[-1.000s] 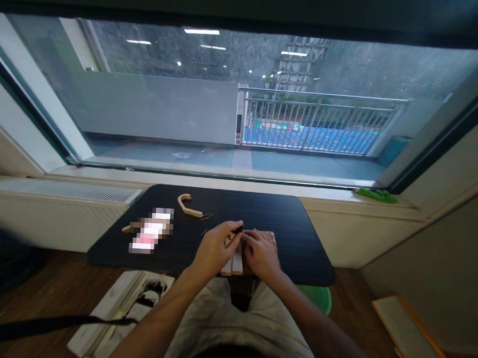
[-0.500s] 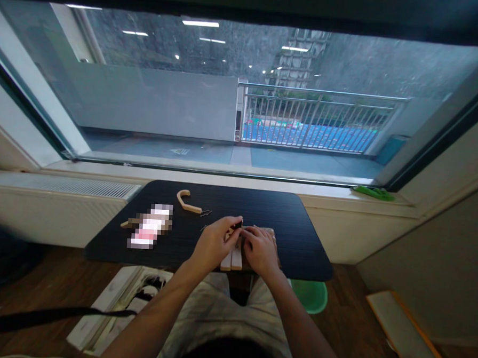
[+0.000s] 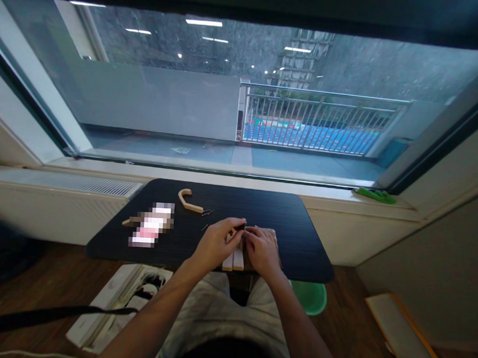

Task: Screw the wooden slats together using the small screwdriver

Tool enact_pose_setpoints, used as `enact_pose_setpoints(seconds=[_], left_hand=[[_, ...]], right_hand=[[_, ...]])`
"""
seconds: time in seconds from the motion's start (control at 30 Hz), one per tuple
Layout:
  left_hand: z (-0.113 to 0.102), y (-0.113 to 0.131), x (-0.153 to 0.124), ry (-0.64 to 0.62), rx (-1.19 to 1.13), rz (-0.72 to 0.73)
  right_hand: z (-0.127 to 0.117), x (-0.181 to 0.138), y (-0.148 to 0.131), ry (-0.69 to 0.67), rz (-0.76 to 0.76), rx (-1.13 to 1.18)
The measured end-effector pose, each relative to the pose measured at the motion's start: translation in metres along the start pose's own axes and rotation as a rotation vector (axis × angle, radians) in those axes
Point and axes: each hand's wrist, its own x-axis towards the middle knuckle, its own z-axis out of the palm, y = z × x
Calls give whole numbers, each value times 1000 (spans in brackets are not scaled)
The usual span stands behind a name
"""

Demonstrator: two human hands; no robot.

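Both hands meet at the near edge of a black table (image 3: 285, 216). My left hand (image 3: 216, 244) is closed in a pinch on a small dark part at its fingertips. My right hand (image 3: 262, 249) is closed too, its fingertips touching the same small part, which is too small to name. Under the hands lie pale wooden slats (image 3: 233, 261) side by side, sticking out toward me. What lies beneath my right palm is hidden.
A curved wooden piece (image 3: 188, 201) lies at the back left with a few small nails (image 3: 207, 212) beside it. A blurred pink and white item (image 3: 150, 225) rests farther left. A green stool (image 3: 311, 296) stands under the table. Papers (image 3: 114, 306) lie on the floor.
The hands stay together on the small part over the slats with only slight finger shifts. The view has drifted a little as my head moved.
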Motion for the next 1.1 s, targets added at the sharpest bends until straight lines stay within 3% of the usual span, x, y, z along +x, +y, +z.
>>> enact_pose_setpoints(seconds=[0.37,0.63,1.1], left_hand=[[0,-1,2,-25,-33,-14],[3,-3,2,47,-35,75],[2,0,3,48,-43,29]], right_hand=[[2,0,0,7,-4,10],[2,0,-1,18,8,19],[2,0,-1,10,8,18]])
